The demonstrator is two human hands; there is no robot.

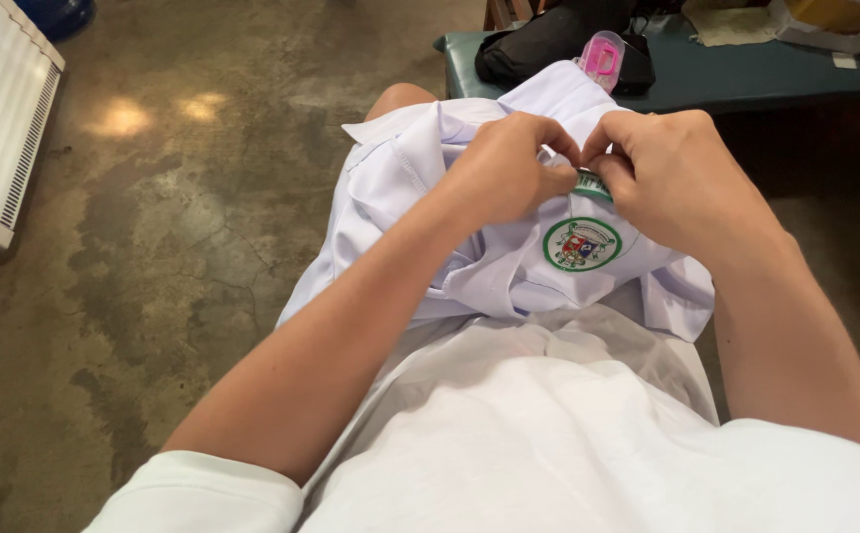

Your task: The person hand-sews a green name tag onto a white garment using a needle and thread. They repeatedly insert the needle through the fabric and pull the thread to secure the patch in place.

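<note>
My left hand (504,173) and right hand (672,178), fingers curled, meet over the white shirt (509,266) on my lap, pinching a small green tag (593,185), mostly hidden.

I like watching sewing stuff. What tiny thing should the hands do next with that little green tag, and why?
Probably press the small green tag flat against the white shirt, just above the round green badge. Both the left hand and the right hand pinch it by its edge, so it looks partly lifted from the cloth. Whether a needle or thread is there is too small to tell.
</note>
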